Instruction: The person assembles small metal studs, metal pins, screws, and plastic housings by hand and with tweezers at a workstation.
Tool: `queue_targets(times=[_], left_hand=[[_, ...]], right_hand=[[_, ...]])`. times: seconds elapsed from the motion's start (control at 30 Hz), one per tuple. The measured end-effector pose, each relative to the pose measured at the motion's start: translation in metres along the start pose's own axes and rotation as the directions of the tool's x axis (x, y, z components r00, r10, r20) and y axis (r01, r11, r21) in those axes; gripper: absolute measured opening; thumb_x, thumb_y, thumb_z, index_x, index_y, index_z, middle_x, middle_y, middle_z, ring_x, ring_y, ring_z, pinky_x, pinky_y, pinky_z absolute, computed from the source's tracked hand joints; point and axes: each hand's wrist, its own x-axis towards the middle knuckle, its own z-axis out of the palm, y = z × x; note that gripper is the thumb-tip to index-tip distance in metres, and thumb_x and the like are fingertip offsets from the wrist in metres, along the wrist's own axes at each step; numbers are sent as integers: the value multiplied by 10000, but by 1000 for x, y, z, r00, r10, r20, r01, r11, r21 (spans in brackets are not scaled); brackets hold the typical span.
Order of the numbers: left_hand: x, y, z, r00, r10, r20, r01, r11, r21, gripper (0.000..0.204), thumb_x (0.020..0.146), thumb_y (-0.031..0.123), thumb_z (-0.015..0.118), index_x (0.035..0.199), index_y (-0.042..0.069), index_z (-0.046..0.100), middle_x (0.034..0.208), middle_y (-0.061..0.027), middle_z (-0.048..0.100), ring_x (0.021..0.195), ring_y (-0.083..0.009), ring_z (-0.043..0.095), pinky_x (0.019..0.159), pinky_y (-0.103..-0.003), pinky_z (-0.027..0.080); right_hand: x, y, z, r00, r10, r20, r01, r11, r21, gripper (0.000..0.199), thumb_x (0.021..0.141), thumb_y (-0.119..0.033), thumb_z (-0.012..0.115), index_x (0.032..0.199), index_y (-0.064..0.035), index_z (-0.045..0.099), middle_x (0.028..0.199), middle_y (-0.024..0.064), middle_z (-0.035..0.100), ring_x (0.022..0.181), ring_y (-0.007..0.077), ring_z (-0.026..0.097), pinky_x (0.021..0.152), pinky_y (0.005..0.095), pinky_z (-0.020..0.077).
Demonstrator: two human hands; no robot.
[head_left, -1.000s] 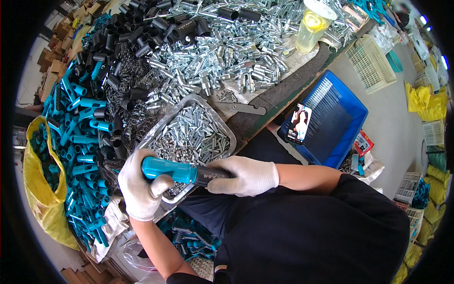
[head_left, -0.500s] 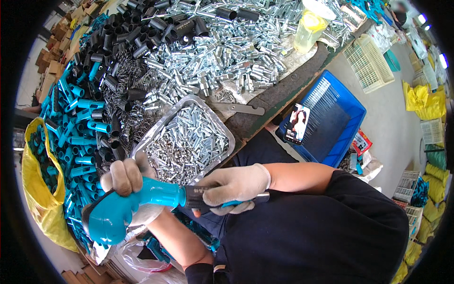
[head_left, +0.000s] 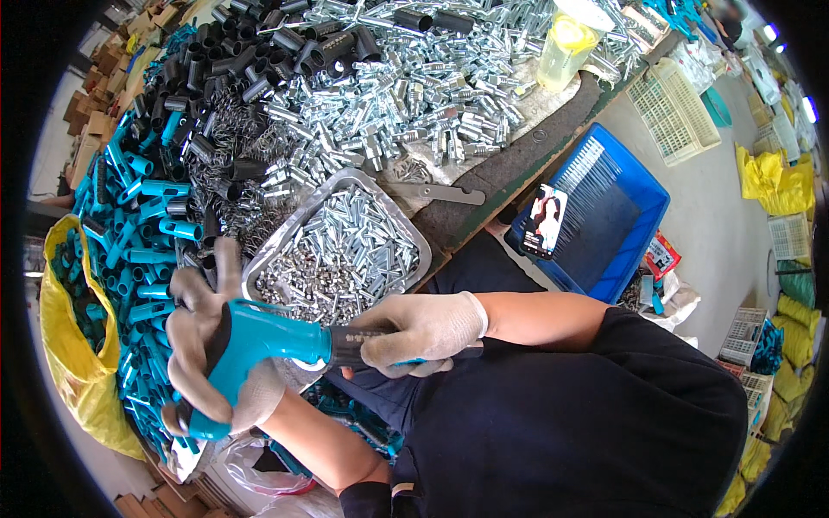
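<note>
A teal curved plastic tool body (head_left: 278,335) with a black sleeve (head_left: 347,345) on its right end is held above my lap, near the bench edge. My left hand (head_left: 197,332), in a pale glove, cradles the wide teal end. Some of its fingers are stretched out and spread, while others bend around the lower tip. My right hand (head_left: 423,332), also gloved, is closed around the black sleeve. A bit of teal shows beneath its fingers. Just beyond the hands, a metal tray (head_left: 423,250) holds small silver pins and short metal pieces.
Teal tubes (head_left: 155,250), black sleeves (head_left: 250,60), springs (head_left: 229,129) and silver fittings (head_left: 406,95) are heaped on the bench. A yellow sack (head_left: 65,345) stands left. At right, a phone (head_left: 544,223) rests on a blue crate (head_left: 648,233) of thin rods. A cloudy container (head_left: 566,52) stands farther back.
The teal body has turned in my hands, showing a different side. My left fingers have loosened from their grip and spread. My right hand has shifted slightly but still holds the sleeve.
</note>
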Motion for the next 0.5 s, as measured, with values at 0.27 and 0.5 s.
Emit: queue_targets(times=[0.27,0.5], left_hand=[[-2,39,-4,959,-159,-233,262,807,530,497,946,522,339,770,60,400,1088,-268,569,1275,-514,425,1075,-627,255],[-1,11,8,948,37,-317,294,287,912,287,978,105,377,851,-74,561,869,-171,663,846,-276,663,845,-380,511]], right_hand=[[13,-10,4,946,-137,-294,11,920,-393,406,948,-320,582,1212,-12,557,668,52,572,484,110,556,427,272,432],[28,9,-9,658,-605,-449,-242,395,-886,461,825,-340,734,1142,-42,583,888,200,679,834,379,678,718,430,527]])
